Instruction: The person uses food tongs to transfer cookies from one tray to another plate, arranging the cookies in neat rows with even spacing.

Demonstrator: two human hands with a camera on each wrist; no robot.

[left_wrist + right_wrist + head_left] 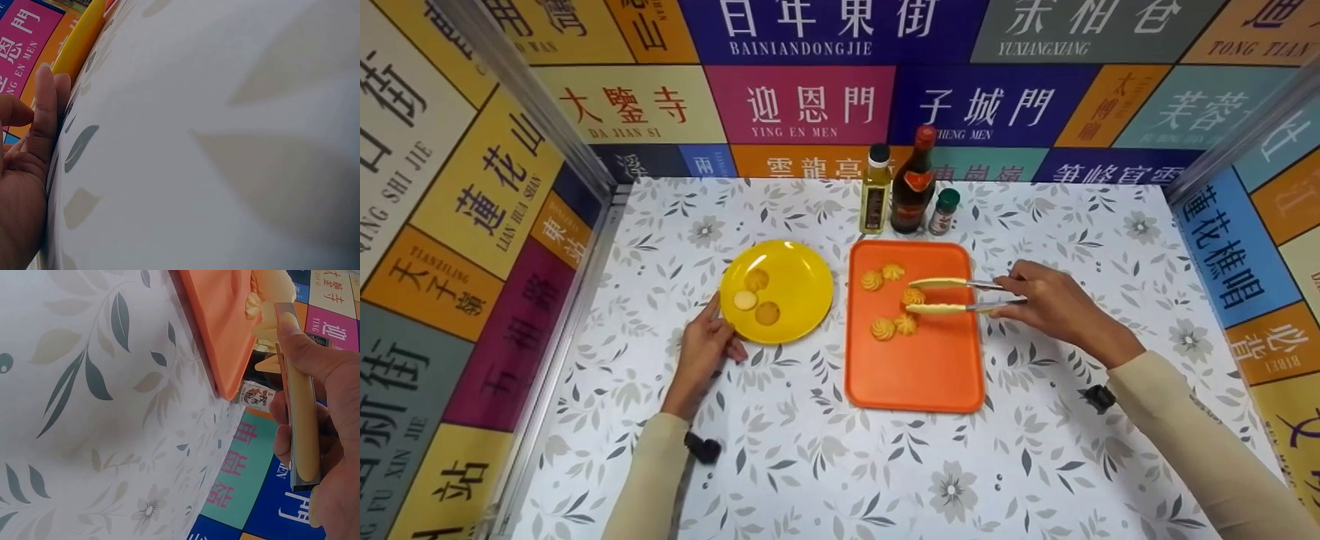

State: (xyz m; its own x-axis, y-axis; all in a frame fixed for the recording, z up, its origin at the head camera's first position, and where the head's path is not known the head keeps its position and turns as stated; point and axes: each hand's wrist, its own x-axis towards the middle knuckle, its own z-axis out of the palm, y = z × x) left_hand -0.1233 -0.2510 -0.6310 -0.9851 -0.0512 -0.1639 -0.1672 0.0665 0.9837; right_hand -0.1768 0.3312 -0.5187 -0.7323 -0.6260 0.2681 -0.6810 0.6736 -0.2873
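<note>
My right hand (1046, 304) grips metal tongs (982, 306) with pale yellow tips, which reach in from the right over an orange tray (915, 375). Between the spread tips lies a piped swirl cookie (913, 297). Several more swirl cookies (883, 328) lie on the tray around it. In the right wrist view, thumb and fingers wrap the tongs' handle (304, 416). My left hand (706, 349) is at the lower left rim of a yellow plate (804, 289), its fingers (44, 107) stretched along the tabletop. Three round cookies (767, 313) lie on the plate's left half, one paler.
Behind the tray stand an oil bottle (874, 195), a dark red-capped bottle (913, 191) and a small green-capped jar (943, 214). Printed panels (802, 105) wall in the leaf-patterned table (810, 465) at the back and both sides.
</note>
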